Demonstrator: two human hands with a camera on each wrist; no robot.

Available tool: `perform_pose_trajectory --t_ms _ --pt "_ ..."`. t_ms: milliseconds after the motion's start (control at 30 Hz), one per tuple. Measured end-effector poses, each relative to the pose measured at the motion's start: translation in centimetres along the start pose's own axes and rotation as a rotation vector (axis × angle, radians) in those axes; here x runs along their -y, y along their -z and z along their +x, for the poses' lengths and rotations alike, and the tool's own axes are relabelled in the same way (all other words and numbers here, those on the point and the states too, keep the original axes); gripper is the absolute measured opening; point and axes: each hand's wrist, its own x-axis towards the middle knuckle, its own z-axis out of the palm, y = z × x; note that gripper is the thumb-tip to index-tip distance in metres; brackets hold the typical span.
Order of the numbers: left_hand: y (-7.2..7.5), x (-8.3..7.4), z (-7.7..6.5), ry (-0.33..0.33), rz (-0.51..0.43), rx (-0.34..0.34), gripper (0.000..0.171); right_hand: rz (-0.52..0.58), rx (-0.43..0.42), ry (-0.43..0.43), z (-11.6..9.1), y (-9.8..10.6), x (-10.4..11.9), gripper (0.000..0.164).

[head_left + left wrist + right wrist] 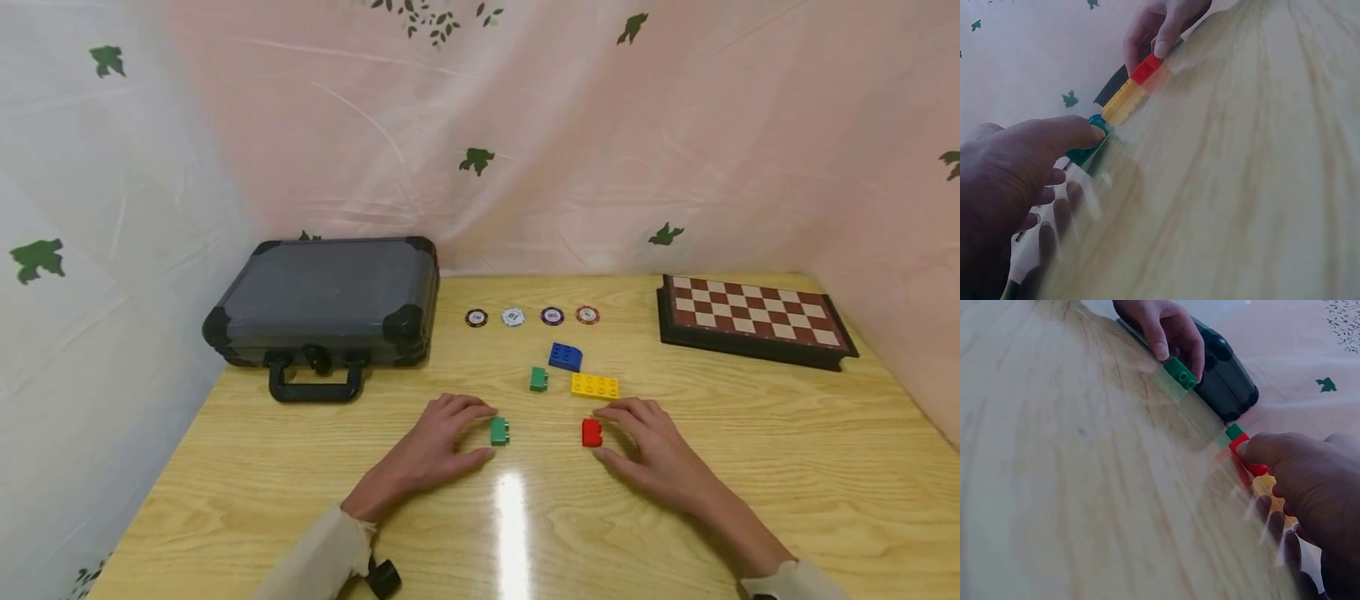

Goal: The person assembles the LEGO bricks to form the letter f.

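Observation:
My left hand (435,446) is at a small green brick (499,431), thumb on the near side and fingers on the far side, with narrow gaps showing in the head view. Likewise, the right hand (656,450) has its thumb and fingers on either side of a small red brick (591,432), slightly apart from it. Both bricks lie on the table with studs facing right. In each wrist view the thumb partly covers that hand's brick. Behind them lie a second green brick (538,379), a yellow brick (595,386) and a blue brick (565,357).
A grey case (322,283) with a black handle stands at the back left of the wooden table (600,533). Several poker chips, one of them white (513,317), form a row behind the bricks. At the back right lies a checkered board (753,317). Patterned cloth (555,125) hangs behind.

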Motion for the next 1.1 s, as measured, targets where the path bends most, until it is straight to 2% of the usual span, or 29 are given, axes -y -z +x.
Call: perform_pose_trajectory --t_ms 533,700,1100 --pt "-0.5 -0.4 1.0 -0.039 0.015 -0.012 0.048 -0.02 -0.066 0.061 0.3 -0.4 -0.1 0.035" --pt "-0.6 -0.4 1.2 -0.057 0.022 -0.023 0.045 -0.019 -0.057 0.045 0.5 -0.4 -0.1 0.034" --pt "-0.9 -0.3 1.0 -0.042 0.019 -0.027 0.041 0.001 -0.032 0.003 0.3 -0.7 0.2 0.038"
